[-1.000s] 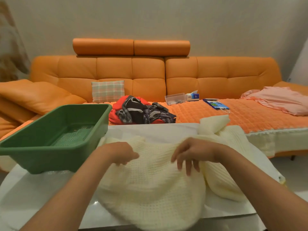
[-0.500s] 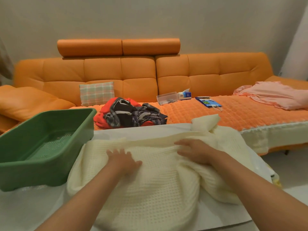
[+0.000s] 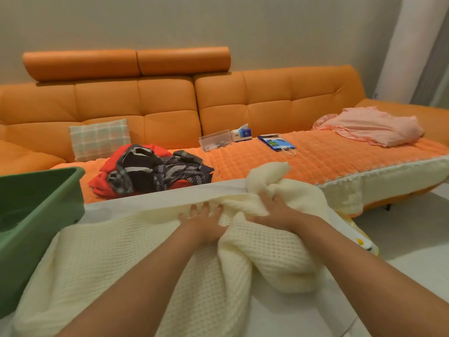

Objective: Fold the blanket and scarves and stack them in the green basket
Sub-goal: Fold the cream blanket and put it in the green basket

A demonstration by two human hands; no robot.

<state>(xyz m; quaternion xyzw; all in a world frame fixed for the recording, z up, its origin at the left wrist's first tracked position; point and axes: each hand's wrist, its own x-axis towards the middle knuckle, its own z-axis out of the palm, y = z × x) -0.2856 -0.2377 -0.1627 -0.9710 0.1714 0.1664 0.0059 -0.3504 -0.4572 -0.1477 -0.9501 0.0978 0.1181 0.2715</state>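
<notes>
1. Orange sofa (image 3: pixel 170 110): long, leather-look, set against the wall, with a quilted orange cover over the seat.
2. White table (image 3: pixel 136 194): in front of the sofa, carrying items 3 and 4.
3. Blanket (image 3: pixel 102 259): cream, waffle-knit. It lies unfolded across the table from the near left edge to the far right, bunched into a thick ridge at the right and raised to a peak at its far end.
4. Green basket (image 3: pixel 36 215): plastic, on the left end of the table, touching the blanket's left edge. What can be seen of its inside holds no fabric.
5. Pink cloth (image 3: pixel 374 125): crumpled on the sofa seat at far right.
6. Scarves (image 3: pixel 150 171): a loose red, black and patterned heap on the sofa seat, just behind the table's far edge and well apart from the basket.
7. Plaid cushion (image 3: pixel 99 138): propped against the sofa back, behind the scarves.
8. Left hand (image 3: pixel 204 222): palm down, fingers spread flat, pressing the blanket near its far edge.
9. Right hand (image 3: pixel 274 210): just right of the left hand, grips a bunched fold of blanket between thumb and fingers. The fingertips are partly buried in the knit.
10. Clear box (image 3: pixel 215 139): on the seat, mid-sofa.
11. Blue bag (image 3: pixel 275 143): flat, right of the box.
12. Tissue box (image 3: pixel 241 133): between items 10 and 11.
</notes>
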